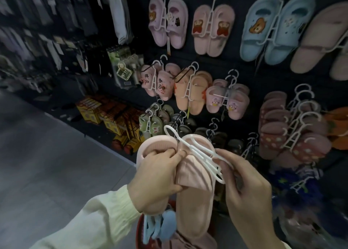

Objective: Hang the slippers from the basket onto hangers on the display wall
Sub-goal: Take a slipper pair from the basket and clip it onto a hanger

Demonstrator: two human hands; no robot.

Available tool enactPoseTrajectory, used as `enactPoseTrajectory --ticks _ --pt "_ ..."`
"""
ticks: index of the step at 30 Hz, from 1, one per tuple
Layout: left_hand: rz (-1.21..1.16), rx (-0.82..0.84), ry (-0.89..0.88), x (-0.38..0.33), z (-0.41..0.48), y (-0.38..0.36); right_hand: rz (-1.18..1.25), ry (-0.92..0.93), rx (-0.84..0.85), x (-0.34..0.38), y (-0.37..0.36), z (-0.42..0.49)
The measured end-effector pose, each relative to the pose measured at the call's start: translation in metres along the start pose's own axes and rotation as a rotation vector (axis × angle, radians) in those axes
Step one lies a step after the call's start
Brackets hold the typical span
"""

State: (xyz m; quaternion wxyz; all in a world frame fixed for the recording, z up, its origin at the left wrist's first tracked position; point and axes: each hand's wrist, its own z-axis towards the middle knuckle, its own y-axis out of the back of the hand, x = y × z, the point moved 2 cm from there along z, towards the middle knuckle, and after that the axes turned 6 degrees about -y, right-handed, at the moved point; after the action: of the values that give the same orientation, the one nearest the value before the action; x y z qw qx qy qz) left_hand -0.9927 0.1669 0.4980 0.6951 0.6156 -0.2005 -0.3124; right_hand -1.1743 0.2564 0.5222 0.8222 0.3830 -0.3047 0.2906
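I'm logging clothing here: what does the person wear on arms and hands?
Both the left hand and right hand are bare, ungloved. A long, pale cream, crinkled sleeve covers the left arm to the wrist. The right arm is barely in view.

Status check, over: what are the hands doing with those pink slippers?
Left hand grips pink slippers. Right hand pinches white hanger, laid across them, not yet on display wall. Nothing seen in the way.
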Motion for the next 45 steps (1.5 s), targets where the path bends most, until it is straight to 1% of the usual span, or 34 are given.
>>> enactPoseTrajectory --ticks 3,6,10,13,15,19,22,26,30,33,34,37,39,43,45 --pt "0.019 -0.050 -0.039 -0.004 0.002 -0.002 -0.092 0.026 0.038 -0.005 0.006 0.001" --pt "0.018 -0.113 -0.058 -0.008 0.005 -0.003 -0.143 0.028 0.122 -0.008 0.009 0.001" --pt "0.002 -0.143 -0.104 -0.014 0.009 -0.003 -0.253 0.140 0.202 -0.005 0.011 -0.002" --pt "0.022 -0.133 -0.124 -0.020 0.013 0.000 -0.338 0.107 0.282 -0.009 0.011 -0.003" --pt "0.021 -0.129 -0.138 -0.023 0.015 0.001 -0.348 0.065 0.317 -0.011 0.014 -0.002" --pt "0.080 -0.059 -0.151 -0.027 0.021 -0.005 -0.212 -0.064 0.307 -0.011 0.029 0.007" --pt "0.148 0.008 -0.143 -0.033 0.028 -0.007 -0.179 -0.181 0.271 -0.014 0.045 0.012" --pt "0.095 0.065 -0.140 -0.045 0.030 -0.003 0.001 -0.337 0.180 -0.011 0.062 0.010" --pt "0.068 0.058 -0.167 -0.058 0.034 0.004 0.186 -0.476 0.252 -0.012 0.062 0.002" --pt "0.034 0.024 -0.201 -0.069 0.036 0.011 0.262 -0.506 0.253 -0.013 0.054 -0.007" --pt "0.003 0.001 -0.215 -0.074 0.036 0.014 0.253 -0.478 0.220 -0.013 0.052 -0.009" --pt "-0.062 -0.042 -0.244 -0.084 0.036 0.021 0.090 -0.305 0.089 -0.010 0.054 -0.010" --pt "-0.088 -0.084 -0.272 -0.089 0.036 0.026 0.015 -0.233 0.046 -0.008 0.060 -0.009" --pt "-0.134 -0.097 -0.311 -0.099 0.034 0.036 -0.013 -0.166 0.057 -0.006 0.073 -0.006" --pt "-0.154 -0.086 -0.318 -0.102 0.033 0.041 -0.017 -0.173 0.076 -0.003 0.078 -0.004"
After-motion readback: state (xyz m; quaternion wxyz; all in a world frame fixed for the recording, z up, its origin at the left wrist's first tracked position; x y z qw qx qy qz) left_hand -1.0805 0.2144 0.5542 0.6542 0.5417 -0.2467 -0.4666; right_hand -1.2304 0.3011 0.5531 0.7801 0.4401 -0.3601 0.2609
